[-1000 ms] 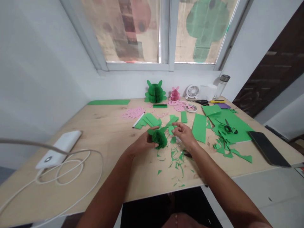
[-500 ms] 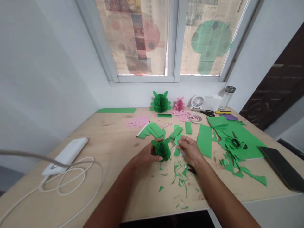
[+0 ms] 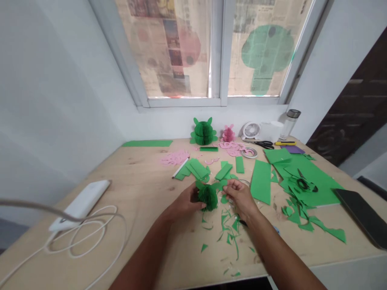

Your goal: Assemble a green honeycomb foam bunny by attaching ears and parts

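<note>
My left hand (image 3: 188, 202) is closed around the left side of a small green honeycomb paper figure (image 3: 208, 198) with ear-like pieces on top. Between thumb and fingers, my right hand (image 3: 240, 195) pinches a small green paper cutout (image 3: 222, 185) close to the figure's upper right. Whether the cutout touches the figure I cannot tell. Green paper scraps (image 3: 230, 225) lie just below the hands. Under my right wrist, a dark object is mostly hidden. Folded green paper pieces (image 3: 198, 169) and a white pen (image 3: 180, 168) lie beyond the hands.
At the back stand a larger green paper figure (image 3: 204, 133), a pink one (image 3: 228, 133), a small fan (image 3: 251, 131) and a bottle (image 3: 290, 124). Scissors (image 3: 302, 184) rest on green sheets at right, near a dark phone (image 3: 363, 217). A white power bank (image 3: 80, 204) with cable lies left.
My right hand has brought the green cutout closer to the paper figure's upper right. The figure in my left hand has turned slightly and sits a little lower in view.
</note>
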`<state>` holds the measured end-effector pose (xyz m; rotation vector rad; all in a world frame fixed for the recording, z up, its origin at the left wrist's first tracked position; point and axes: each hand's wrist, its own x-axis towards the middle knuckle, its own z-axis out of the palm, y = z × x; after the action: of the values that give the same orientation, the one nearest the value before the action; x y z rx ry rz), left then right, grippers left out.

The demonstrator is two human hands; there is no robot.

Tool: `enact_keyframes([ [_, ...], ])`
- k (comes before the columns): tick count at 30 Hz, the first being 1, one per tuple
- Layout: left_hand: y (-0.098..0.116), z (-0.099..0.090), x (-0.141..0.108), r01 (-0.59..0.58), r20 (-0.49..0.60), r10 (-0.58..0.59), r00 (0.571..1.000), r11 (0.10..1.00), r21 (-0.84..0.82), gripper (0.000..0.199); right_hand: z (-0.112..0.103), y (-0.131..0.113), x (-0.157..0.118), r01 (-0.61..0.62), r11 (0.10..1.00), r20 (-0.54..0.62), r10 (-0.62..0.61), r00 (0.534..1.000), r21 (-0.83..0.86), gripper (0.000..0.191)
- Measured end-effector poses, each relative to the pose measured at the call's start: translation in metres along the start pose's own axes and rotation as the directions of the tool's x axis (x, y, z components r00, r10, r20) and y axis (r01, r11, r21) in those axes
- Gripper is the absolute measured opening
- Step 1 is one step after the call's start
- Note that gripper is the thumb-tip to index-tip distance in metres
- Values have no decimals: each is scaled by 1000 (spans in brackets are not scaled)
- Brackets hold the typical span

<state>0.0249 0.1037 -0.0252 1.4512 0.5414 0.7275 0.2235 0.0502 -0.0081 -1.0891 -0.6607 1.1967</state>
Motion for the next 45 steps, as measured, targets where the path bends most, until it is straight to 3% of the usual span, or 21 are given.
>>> enact_keyframes([
  [7, 6, 4, -2, -13, 6, 13, 1000, 1000, 12, 53, 8, 9, -5, -108, 993, 9, 108, 994, 50, 35],
  [12, 6, 2, -4, 6, -34, -2, 999, 995, 99, 62, 14, 12, -8, -131, 989, -24, 133, 991, 66, 35],
  [18, 10, 2, -4, 31, 13, -35, 999, 978, 208, 75, 16, 12, -10, -154, 985, -37, 157, 987, 76, 29],
  [24, 10, 5, -1, 59, -49, -47, 998, 959, 276, 72, 19, 10, -11, -177, 982, -26, 179, 983, 64, 26],
  [28, 13, 6, -1, 118, -90, -99, 991, 965, 235, 63, 16, 11, -10, -140, 988, -12, 141, 990, 66, 21],
  [33, 20, 7, -2, 110, -152, -91, 984, 986, 124, 59, 14, 10, -8, -28, 1000, 21, 28, 999, 11, 16],
  [40, 17, 3, -5, 145, -141, -152, 978, 988, -62, 61, 15, 5, -10, -18, 999, 52, 15, 999, 52, 20],
  [45, 19, 5, -5, 100, -89, -111, 990, 988, -119, 56, 15, 3, -11, 11, 999, 63, -13, 998, 32, 20],
])
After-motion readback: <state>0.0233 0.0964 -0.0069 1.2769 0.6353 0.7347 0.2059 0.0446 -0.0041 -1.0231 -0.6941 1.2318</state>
